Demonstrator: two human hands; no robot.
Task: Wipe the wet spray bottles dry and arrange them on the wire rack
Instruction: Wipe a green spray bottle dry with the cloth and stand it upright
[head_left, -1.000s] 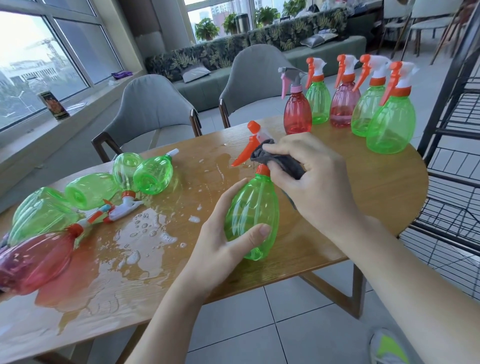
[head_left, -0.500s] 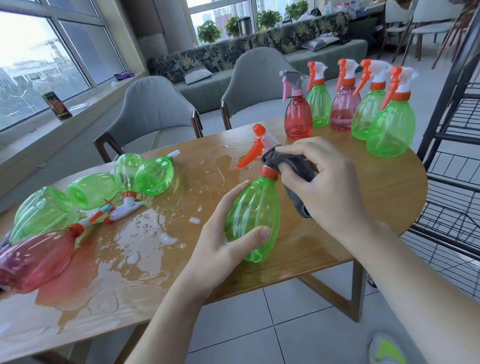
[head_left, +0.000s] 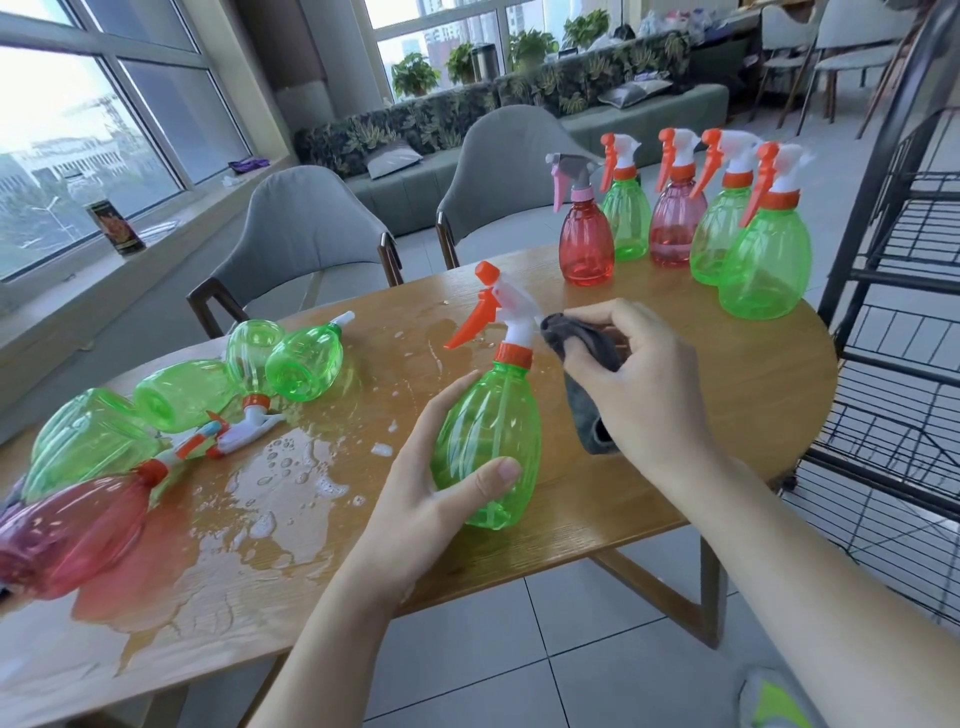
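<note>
One green spray bottle (head_left: 485, 452) being wiped over a wet wooden table (head_left: 675, 488).

Clear green ribbed plastic, orange collar, white head with orange trigger pointing left; it stands nearly upright above the table's near edge. The left hand (head_left: 431, 499) wraps its lower body, thumb across the front. The right hand (head_left: 644, 384) clutches a grey cloth (head_left: 582, 374), pressed against the sprayer head's right side.

Left hand (head_left: 415, 499) grips green bottle (head_left: 488, 441); right hand (head_left: 644, 384) holds cloth (head_left: 582, 358).
</note>
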